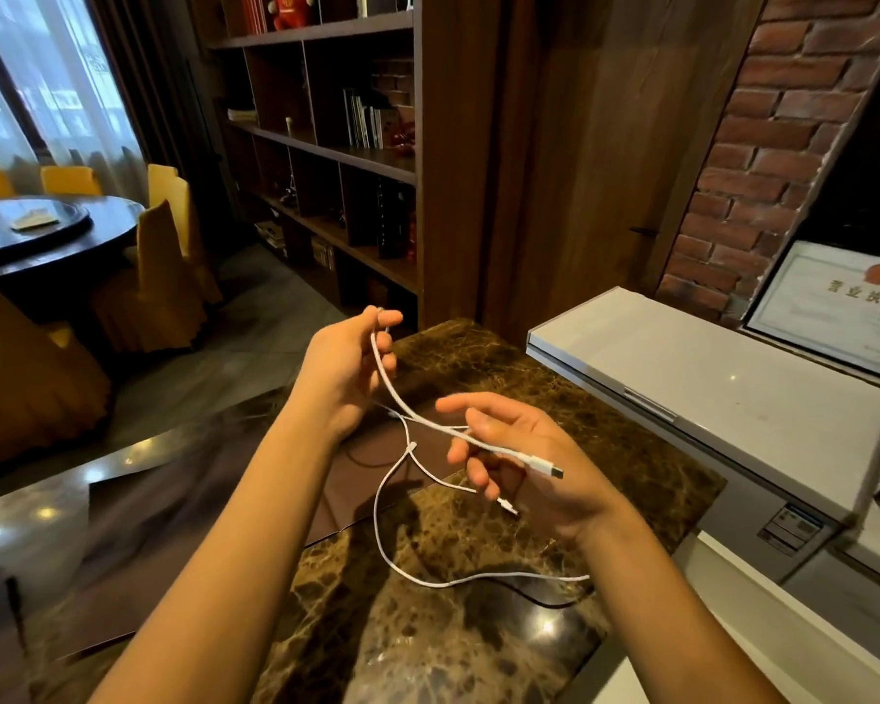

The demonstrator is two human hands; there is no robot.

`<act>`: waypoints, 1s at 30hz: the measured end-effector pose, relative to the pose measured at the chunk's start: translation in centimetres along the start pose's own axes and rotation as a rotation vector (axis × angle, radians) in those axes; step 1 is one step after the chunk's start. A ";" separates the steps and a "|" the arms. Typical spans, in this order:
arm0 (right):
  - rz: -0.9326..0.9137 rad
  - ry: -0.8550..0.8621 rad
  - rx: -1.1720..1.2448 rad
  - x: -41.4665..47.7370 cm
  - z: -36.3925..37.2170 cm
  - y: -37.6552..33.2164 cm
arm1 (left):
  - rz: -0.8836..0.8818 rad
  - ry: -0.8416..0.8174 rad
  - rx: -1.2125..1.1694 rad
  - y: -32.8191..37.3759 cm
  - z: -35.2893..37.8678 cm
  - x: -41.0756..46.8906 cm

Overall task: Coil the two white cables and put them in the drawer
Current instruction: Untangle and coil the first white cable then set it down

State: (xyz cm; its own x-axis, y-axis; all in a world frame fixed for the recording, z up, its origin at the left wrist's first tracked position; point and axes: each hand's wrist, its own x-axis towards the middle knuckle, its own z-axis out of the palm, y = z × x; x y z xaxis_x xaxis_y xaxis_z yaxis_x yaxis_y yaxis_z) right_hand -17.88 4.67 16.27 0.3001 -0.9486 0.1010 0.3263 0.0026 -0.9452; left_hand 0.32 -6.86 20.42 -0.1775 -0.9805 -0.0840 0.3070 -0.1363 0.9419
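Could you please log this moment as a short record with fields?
left hand: raised, pinching one end of a white cable
right hand: fingers loosely curled around the same cable near its plug
second white cable: lying loose on the marble countertop
coiling: not yet done
drawer: not visible

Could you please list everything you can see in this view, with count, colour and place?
white cable: one, held up between both hands
second white cable: one, lying loose on the counter
marble counter: one, brown, under the hands
chest freezer: one, white, lid closed, right
framed certificate: one, far right
bookshelf: one, dark wood, behind
round table: one, dark, far left
chair covers: several, yellow, around the table
left hand: pinching the cable
right hand: cable end across its fingers
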 end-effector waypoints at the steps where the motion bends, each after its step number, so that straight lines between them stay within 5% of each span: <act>1: -0.008 0.009 0.028 -0.2 -0.1 -0.4 | -0.003 0.024 0.051 -0.6 -0.3 0.3; 8: -0.057 0.013 0.288 -1.6 -1.3 -3.0 | 0.143 0.042 0.498 -3.6 -1.2 0.1; 15: -0.026 0.154 0.417 -1.9 -1.7 -2.5 | 0.590 -0.161 0.918 -5.6 1.4 -3.4; 19: -0.008 0.156 0.295 -1.8 -1.7 -2.3 | 0.735 -0.315 0.810 -5.9 3.5 -5.1; 23: 0.020 0.169 0.247 -2.3 -2.4 -2.5 | 0.825 -0.288 0.847 -5.5 4.4 -4.9; 30: 0.190 0.218 -0.211 -3.7 -2.2 -2.6 | 0.820 -0.366 0.954 -4.5 4.7 -3.8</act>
State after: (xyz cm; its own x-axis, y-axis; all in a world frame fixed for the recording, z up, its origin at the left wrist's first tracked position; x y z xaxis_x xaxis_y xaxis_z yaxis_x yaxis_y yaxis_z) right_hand -21.76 7.47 17.65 0.1321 -0.9827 -0.1294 0.0839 0.1412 -0.9864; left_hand -4.80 -1.90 18.06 -0.5450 -0.6147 0.5702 -0.3060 0.7790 0.5473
